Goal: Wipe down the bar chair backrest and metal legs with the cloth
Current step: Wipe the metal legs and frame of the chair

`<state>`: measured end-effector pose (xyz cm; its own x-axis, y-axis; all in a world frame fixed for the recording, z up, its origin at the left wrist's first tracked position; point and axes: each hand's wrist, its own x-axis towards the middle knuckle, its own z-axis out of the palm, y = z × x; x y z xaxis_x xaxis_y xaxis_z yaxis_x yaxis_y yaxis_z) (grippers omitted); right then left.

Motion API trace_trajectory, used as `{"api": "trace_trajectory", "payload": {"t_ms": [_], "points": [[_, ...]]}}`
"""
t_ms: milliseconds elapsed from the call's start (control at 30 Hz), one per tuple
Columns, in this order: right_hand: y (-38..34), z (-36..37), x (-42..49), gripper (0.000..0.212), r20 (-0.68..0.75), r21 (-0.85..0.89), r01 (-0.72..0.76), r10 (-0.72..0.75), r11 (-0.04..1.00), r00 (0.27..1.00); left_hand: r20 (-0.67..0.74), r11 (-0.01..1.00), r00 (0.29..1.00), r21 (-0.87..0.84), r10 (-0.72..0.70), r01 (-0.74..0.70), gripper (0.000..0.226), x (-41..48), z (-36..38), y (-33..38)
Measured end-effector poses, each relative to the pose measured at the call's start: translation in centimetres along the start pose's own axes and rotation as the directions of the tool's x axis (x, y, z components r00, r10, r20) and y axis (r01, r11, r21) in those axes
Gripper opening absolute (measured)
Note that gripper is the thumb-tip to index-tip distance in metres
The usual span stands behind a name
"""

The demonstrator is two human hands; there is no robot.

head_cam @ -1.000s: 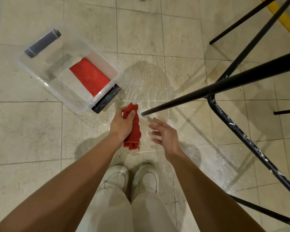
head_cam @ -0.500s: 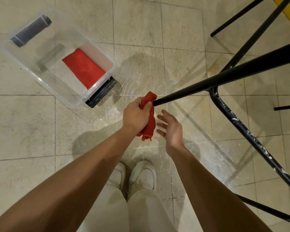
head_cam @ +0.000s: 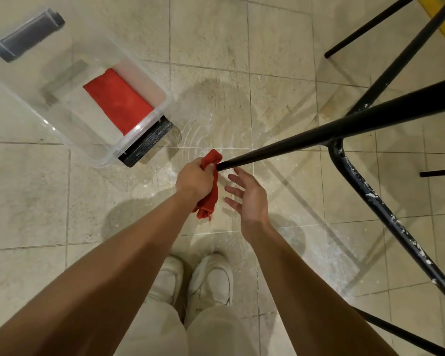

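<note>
Left hand (head_cam: pixel 194 179) moved cloth (head_cam: pixel 208 201) onto leg (head_cam: pixel 319 136) tip; right hand (head_cam: pixel 249 199) loose beside.

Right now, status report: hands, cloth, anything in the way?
Left hand grips crumpled red cloth at tip of black metal chair leg. Right hand open, touching nothing. Clear plastic bin sits left, clear of the leg.

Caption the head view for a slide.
Left hand grips a red cloth at the tip of a black chair leg; right hand open beside it.
</note>
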<state>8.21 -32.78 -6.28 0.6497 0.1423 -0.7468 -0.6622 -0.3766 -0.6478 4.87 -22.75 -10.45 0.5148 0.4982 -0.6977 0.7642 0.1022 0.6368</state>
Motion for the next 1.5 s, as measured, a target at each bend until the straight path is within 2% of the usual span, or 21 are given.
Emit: {"api": "trace_trajectory", "payload": {"t_ms": [133,367,500,633,800,933,1033,1200,1367,1500], "points": [[-0.5,0.2,-0.6,0.036,0.006,0.006,-0.018,0.018,1.000,1.000,0.006,0.998,1.000,-0.055,-0.017,0.017,0.026,-0.9,-0.5,0.4],[-4.2,-0.2,-4.8,0.036,0.024,0.113,-0.024,0.022,0.993,0.999,0.050,0.972,0.995,-0.223,0.090,-0.077,0.014,-5.4,-2.5,4.2],[-6.2,-1.3,-8.6,0.038,0.036,0.106,-0.062,0.059,0.992,0.998,0.077,0.970,0.990,-0.219,0.122,-0.102,0.019,-9.2,-4.0,6.7],[-8.3,-2.2,-12.4,0.041,0.080,0.035,-0.046,0.043,0.998,0.996,0.094,0.976,0.980,-0.147,0.176,-0.161,0.023,-12.9,-5.7,8.9],[-11.2,-4.0,-17.6,0.039,0.114,0.043,0.000,-0.005,0.999,0.994,0.038,0.963,0.968,-0.116,0.249,-0.243,0.023,-17.8,-7.3,11.4],[-12.4,-6.5,-20.9,0.038,0.082,0.047,0.088,-0.091,0.995,0.992,0.062,0.936,0.934,0.006,0.351,-0.352,0.025,-21.4,-7.8,13.7],[-12.4,-8.7,-22.3,0.035,0.042,0.106,0.098,-0.103,0.990,0.994,0.085,0.897,0.909,0.150,0.407,-0.415,0.025,-23.5,-7.0,14.7],[-11.1,-12.2,-23.7,0.033,-0.012,0.114,0.113,-0.113,0.987,0.994,0.016,0.840,0.887,0.316,0.461,-0.442,0.027,-24.9,-3.6,15.8],[-10.8,-15.8,-23.2,0.031,-0.035,0.102,0.143,-0.140,0.985,0.990,-0.081,0.819,0.858,0.355,0.507,-0.451,0.028,-24.8,-0.9,17.2],[-10.9,-18.0,-22.0,0.032,-0.043,0.122,0.129,-0.125,0.984,0.991,-0.132,0.775,0.828,0.457,0.545,-0.437,0.031,-23.0,0.4,15.9]]}}
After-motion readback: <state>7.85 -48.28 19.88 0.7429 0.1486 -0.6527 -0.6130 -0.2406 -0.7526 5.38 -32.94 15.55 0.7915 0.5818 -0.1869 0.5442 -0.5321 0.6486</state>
